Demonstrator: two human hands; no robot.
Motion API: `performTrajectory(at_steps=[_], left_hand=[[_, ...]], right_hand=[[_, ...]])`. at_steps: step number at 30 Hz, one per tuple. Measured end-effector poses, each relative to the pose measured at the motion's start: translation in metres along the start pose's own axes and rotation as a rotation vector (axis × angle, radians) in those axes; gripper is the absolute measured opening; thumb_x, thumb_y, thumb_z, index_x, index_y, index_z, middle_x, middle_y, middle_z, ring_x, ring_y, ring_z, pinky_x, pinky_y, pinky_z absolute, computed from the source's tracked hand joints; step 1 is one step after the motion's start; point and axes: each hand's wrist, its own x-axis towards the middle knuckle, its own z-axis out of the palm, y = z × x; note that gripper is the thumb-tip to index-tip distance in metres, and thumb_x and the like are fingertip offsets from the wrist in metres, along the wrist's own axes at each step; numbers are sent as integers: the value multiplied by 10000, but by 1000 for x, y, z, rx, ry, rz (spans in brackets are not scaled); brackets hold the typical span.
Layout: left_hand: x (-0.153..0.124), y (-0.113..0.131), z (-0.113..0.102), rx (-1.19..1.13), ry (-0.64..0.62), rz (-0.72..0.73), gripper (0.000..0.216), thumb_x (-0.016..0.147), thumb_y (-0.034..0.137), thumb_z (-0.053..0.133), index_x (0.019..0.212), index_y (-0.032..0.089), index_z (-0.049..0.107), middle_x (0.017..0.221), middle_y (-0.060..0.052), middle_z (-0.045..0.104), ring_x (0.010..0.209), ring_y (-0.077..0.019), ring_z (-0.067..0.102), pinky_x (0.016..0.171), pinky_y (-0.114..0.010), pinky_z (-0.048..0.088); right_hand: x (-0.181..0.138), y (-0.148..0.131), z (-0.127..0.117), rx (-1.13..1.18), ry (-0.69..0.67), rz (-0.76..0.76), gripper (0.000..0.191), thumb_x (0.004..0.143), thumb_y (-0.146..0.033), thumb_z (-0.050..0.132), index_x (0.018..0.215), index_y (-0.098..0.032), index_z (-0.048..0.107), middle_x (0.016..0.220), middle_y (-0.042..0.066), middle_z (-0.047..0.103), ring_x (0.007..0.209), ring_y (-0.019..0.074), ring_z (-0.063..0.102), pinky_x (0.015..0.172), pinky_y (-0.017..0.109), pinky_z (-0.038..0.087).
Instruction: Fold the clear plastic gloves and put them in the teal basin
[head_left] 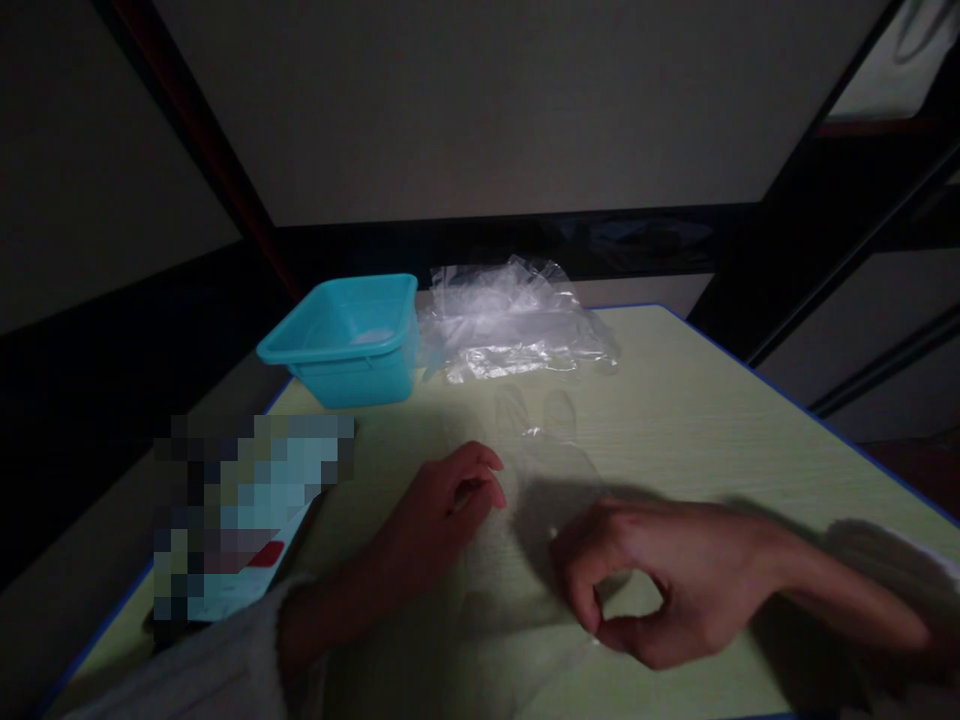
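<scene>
A thin clear plastic bag (pixel 559 470) lies flat on the table, its two handle-like loops toward the far side. My right hand (pixel 660 580) pinches the bag's near right edge between thumb and fingertips, with a round gap inside the curled fingers. Over the bag's left side, my left hand (pixel 450 500) is half curled, thumb and forefinger slightly apart and nothing visible between them. I cannot tell whether its fingertips touch the plastic. The near part of the bag is faint and dim.
A turquoise plastic basket (pixel 352 385) stands at the far left of the pale table (pixel 675 400), something whitish inside it. Beside it is a pile of crinkled clear plastic bags (pixel 517 320). A phone-like device (pixel 255 530) with a partly blurred screen lies left. A panel rises behind.
</scene>
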Motion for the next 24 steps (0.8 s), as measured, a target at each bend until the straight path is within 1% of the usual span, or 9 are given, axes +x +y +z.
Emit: performTrajectory(at_steps=[5,9,12,15,17,20,22,24], left_hand=[[0,2,-1,-5,-35,11,124,776,172,414,754,182,535,696,6,631,686,-148,590,609,-234,412],[-1,4,-2,-12,-51,33,138,789,192,416,752,177,547,688,5,627,683,-146,587,633,-236,416],[-1,4,-3,-4,-70,62,233,834,241,392,701,172,570,701,-8,630,714,-148,593,692,-243,421],[-1,3,-4,-33,-88,40,361,882,330,321,721,169,602,730,-27,657,738,-158,604,742,-265,430],[-2,3,-5,-63,-80,9,467,894,420,260,737,173,625,736,-37,673,741,-170,611,748,-281,441],[-3,6,-8,-112,-76,-33,656,857,599,169,701,189,656,740,-55,686,746,-191,622,725,-294,458],[-4,8,-11,-140,-92,-41,725,801,698,170,693,183,668,754,-74,691,741,-205,628,698,-300,467],[-3,9,-13,-150,-130,-21,714,776,721,227,698,167,671,725,-79,684,687,-204,622,651,-295,468]], right_hand=[[-1,1,0,104,-22,37,133,603,-4,523,647,-116,581,597,-29,505,559,76,461,554,196,405],[-1,-3,-2,213,-35,45,94,650,-42,516,647,-121,565,610,-23,515,556,67,459,560,194,417],[-3,-4,-8,328,-27,47,55,697,-99,538,650,-126,550,635,-9,532,570,66,469,573,201,425],[-5,2,-13,456,55,51,57,709,-120,568,657,-125,546,664,8,555,602,73,499,597,216,428],[-6,9,-15,593,135,48,55,714,-133,594,678,-124,554,678,11,573,607,73,525,596,215,428],[-6,23,-19,773,257,29,118,724,-213,650,697,-124,577,666,-2,595,551,55,527,512,174,398],[-5,31,-22,842,332,26,143,721,-240,670,696,-126,588,668,-1,623,531,52,535,479,163,392],[-3,38,-25,902,390,48,136,710,-219,684,685,-127,587,676,1,649,519,49,550,472,156,409]])
